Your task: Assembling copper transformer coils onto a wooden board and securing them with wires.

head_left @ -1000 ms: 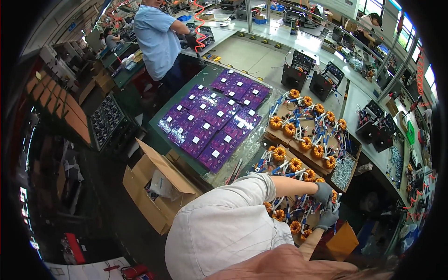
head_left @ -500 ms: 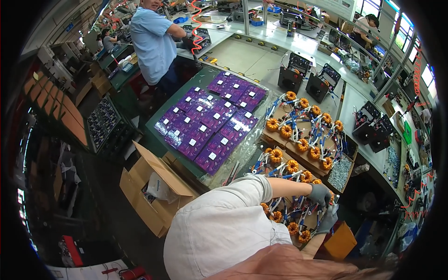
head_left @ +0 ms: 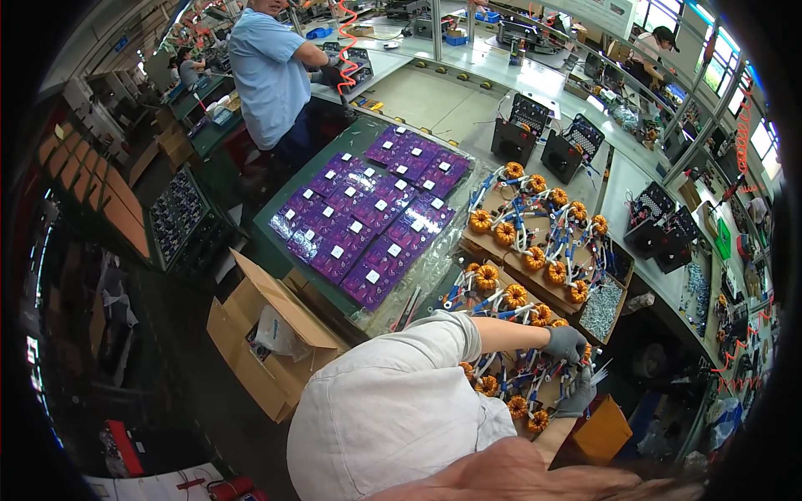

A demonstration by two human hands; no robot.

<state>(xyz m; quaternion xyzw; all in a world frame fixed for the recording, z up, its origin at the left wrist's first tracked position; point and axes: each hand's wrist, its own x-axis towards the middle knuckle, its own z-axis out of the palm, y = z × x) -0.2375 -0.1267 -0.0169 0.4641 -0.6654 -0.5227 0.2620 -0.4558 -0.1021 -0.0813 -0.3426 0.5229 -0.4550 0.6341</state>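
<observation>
My left hand, in a grey glove, reaches over a cardboard tray of copper-wound toroid coils with blue and white leads. Its fingers are closed at the tray's right end, beside a coil; what they pinch is hidden. Just nearer, my right hand, also gloved in grey, is closed, with thin white strips sticking out beside its fingers. More coils lie to the left of both hands, their leads tangled between them.
Beyond sits another tray of coils, with a box of small metal parts. Purple circuit boards cover the green table to the left. An open carton stands nearer. An orange-brown box is right of my hands; a co-worker stands across.
My hands stay at the tray's right end, with small finger movements. The white strips beside my right hand now show more plainly. The whole view has shifted slightly.
</observation>
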